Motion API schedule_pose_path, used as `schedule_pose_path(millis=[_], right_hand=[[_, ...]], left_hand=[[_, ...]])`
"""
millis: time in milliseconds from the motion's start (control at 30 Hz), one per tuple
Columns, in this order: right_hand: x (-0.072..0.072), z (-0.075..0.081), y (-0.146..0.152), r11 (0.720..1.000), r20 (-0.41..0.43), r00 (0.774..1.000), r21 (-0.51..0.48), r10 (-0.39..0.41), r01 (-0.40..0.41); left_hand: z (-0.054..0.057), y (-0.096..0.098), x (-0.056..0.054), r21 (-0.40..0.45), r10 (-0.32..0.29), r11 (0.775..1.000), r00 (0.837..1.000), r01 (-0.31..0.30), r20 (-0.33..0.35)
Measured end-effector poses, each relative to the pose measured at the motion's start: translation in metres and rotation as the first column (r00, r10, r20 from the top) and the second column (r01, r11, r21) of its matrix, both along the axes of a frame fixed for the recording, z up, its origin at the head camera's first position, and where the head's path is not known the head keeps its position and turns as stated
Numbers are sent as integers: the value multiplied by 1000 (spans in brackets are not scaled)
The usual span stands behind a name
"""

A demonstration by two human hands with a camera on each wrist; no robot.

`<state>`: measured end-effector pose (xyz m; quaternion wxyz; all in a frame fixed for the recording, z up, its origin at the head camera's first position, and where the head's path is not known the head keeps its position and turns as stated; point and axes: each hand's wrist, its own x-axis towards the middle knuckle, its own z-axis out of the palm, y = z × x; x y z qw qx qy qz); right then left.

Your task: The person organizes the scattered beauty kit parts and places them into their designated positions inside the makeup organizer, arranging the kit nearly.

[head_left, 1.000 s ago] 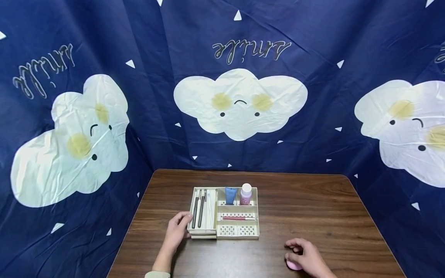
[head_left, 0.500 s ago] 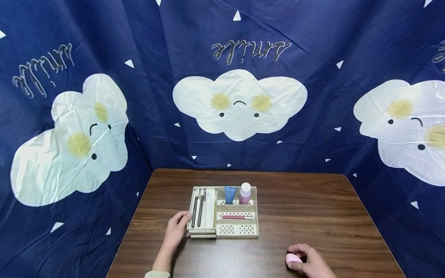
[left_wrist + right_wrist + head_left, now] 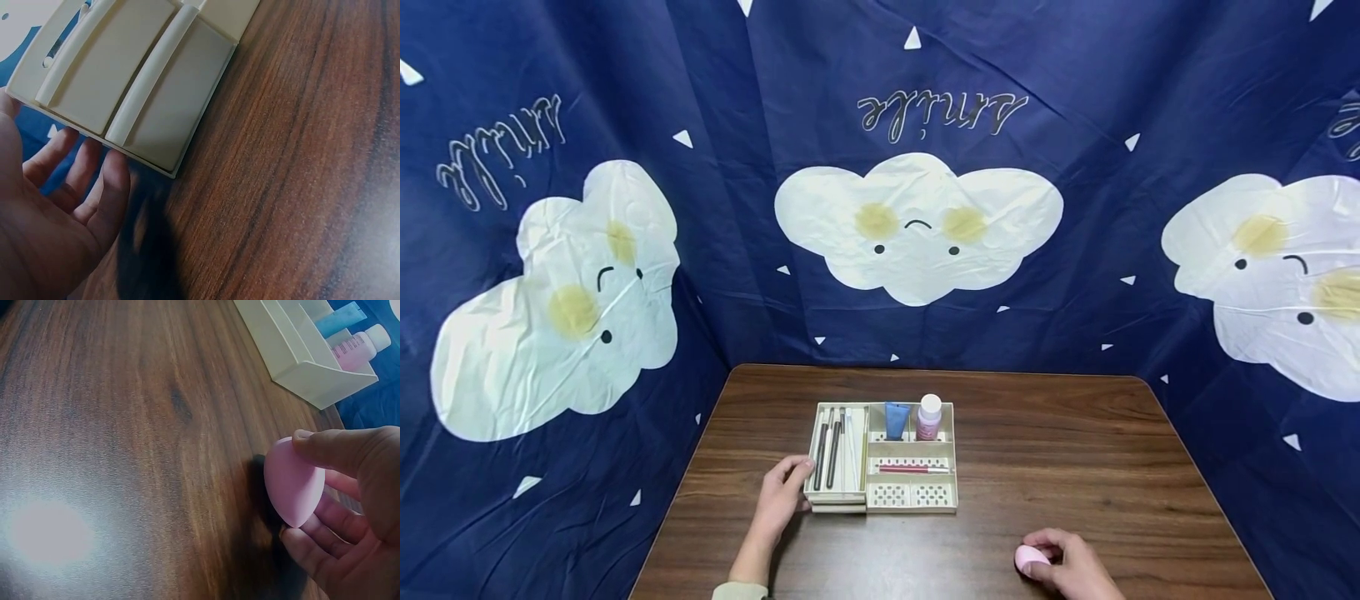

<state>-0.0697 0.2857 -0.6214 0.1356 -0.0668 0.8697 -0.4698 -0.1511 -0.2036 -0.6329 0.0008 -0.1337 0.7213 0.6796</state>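
A cream desktop organizer (image 3: 912,498) stands on the table, holding several makeup brushes (image 3: 832,454) in its left section. My left hand (image 3: 782,492) holds the organizer's left side, its curled fingertips (image 3: 115,165) against the side wall below two drawer handles (image 3: 153,72). At the lower right, my right hand (image 3: 1070,567) pinches a pink, egg-shaped makeup sponge (image 3: 294,481) between thumb and fingers. The sponge is close above the wood, with its narrow tip toward the lower fingers; whether it touches the table I cannot tell.
A blue tube (image 3: 897,421) and a pink bottle with a white cap (image 3: 929,417) stand in the organizer's back compartments. A red-and-clear slim tube (image 3: 913,469) lies in the middle one. Behind the wooden table (image 3: 1075,450) hangs a blue curtain (image 3: 730,275) with clouds.
My right hand has gripped the pink sponge and turned it slightly, so more of it shows. It has shifted a little to the right. My left hand has stayed at the organizer.
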Motion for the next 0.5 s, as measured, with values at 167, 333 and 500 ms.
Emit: schedule_pose_path(millis=[167,333,500], right_hand=[[-3,1,-3,999,9,999,36,-40,40],[-5,4,-9,998,-20,999,42,-48,49],[-8,1,-19,998,-43,998,19,-52,53]], left_hand=[[1,1,1,18,5,1000,1000,-5,-6],[0,1,0,14,0,1000,1000,-1,1],[-1,0,-2,-5,2,1000,1000,-2,13]])
